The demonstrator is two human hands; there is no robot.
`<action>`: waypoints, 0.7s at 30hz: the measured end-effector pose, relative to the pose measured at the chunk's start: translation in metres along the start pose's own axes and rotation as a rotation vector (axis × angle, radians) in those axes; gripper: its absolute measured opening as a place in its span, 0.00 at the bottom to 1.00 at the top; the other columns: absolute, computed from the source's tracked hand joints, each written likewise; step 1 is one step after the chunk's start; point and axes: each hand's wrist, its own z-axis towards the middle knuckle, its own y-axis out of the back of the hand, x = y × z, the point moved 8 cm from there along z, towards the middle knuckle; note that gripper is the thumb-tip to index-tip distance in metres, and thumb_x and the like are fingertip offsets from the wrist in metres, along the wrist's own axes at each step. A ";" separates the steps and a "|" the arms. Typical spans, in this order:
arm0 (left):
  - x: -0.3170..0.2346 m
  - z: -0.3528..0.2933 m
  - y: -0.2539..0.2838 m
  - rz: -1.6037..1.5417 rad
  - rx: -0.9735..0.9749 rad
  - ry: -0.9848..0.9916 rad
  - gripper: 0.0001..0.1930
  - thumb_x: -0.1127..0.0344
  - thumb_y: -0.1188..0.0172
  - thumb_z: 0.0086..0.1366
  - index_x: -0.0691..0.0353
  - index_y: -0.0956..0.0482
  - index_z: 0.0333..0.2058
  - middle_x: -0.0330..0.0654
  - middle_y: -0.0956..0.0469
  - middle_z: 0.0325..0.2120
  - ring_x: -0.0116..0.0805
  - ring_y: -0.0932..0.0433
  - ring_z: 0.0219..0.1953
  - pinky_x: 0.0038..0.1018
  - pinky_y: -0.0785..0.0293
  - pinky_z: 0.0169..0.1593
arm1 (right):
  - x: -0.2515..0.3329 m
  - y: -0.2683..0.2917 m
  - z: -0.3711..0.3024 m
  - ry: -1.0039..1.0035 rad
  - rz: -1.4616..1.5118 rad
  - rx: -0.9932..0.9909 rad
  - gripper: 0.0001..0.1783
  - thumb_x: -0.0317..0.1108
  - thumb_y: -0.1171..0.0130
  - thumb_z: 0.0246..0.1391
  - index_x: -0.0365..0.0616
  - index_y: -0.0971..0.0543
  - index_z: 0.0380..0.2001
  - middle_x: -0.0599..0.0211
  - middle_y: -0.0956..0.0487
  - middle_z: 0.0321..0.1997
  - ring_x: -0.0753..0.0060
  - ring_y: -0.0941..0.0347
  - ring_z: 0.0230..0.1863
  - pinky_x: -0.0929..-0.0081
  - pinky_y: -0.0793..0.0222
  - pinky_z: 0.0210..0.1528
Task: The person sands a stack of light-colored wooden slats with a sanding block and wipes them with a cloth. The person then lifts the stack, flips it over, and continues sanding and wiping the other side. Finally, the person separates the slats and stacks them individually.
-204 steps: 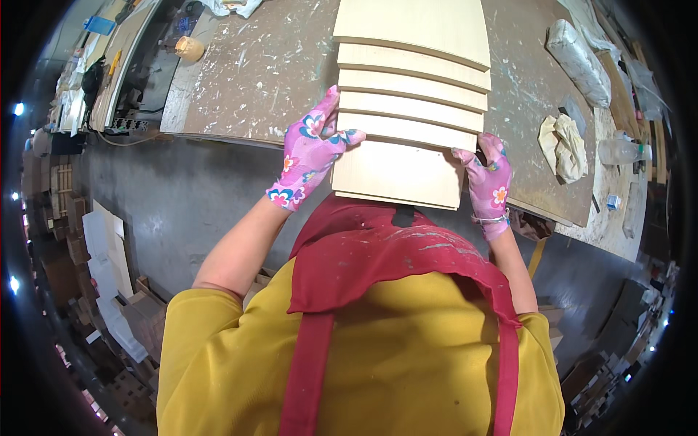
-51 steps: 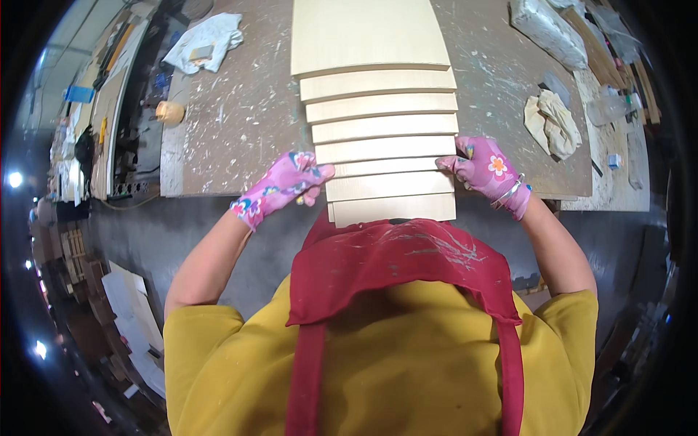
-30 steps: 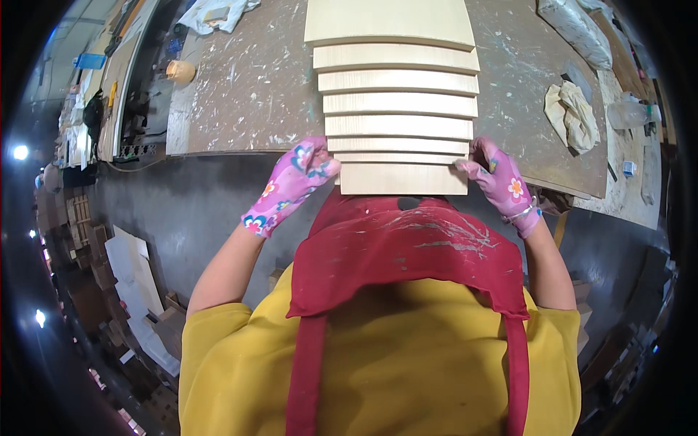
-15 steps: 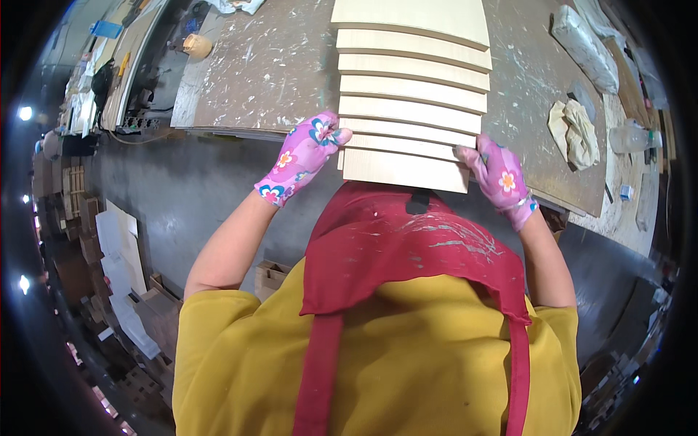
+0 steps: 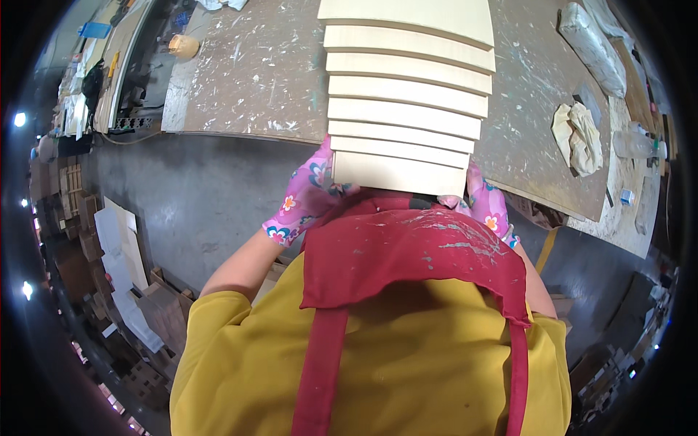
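Note:
A stack of pale wooden boards [image 5: 400, 138] stretches away from my body, its pieces overlapping in steps like shingles. At its near left corner is my left hand [image 5: 309, 192], in a pink flowered glove, closed on the boards' edge; part of it is hidden behind them. My right hand [image 5: 486, 200], gloved alike, grips the near right corner, with its fingertips showing just below the front edge. The nearest board [image 5: 398, 172] lies between both hands, close against my red apron [image 5: 414, 247].
Under the stack is a brown worktable [image 5: 269, 80] with white paint marks. On its right side are a crumpled cream cloth [image 5: 578, 138], a plastic-wrapped bundle [image 5: 592, 47] and a clear bottle [image 5: 636, 144]. An orange container [image 5: 184, 47] stands at the far left.
Both hands have moved from the stack's sides down toward me, to the corners of its near end. The boards appear slightly shifted and closer to my apron.

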 end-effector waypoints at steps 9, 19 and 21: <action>0.035 0.012 0.017 -0.009 -0.188 0.312 0.37 0.72 0.29 0.56 0.68 0.34 0.64 0.42 0.20 0.48 0.23 0.23 0.46 0.20 0.26 0.47 | 0.001 0.002 0.019 -0.140 -0.273 -0.029 0.30 0.56 0.38 0.55 0.39 0.29 0.43 0.49 0.22 0.19 0.46 0.22 0.22 0.56 0.29 0.23; -0.013 0.011 0.013 -0.080 -0.002 -0.016 0.46 0.70 0.27 0.53 0.65 0.43 0.67 0.44 0.21 0.48 0.34 0.22 0.48 0.27 0.25 0.52 | 0.002 0.017 0.017 -0.215 -0.171 0.139 0.45 0.66 0.34 0.45 0.38 0.31 0.52 0.45 0.19 0.35 0.41 0.21 0.38 0.54 0.25 0.39; -0.003 0.016 0.008 -0.062 0.030 0.050 0.48 0.69 0.26 0.51 0.63 0.45 0.68 0.46 0.22 0.50 0.37 0.22 0.51 0.31 0.25 0.55 | 0.010 0.019 0.018 -0.245 -0.200 0.189 0.46 0.64 0.33 0.44 0.37 0.32 0.54 0.42 0.20 0.37 0.39 0.21 0.38 0.53 0.25 0.40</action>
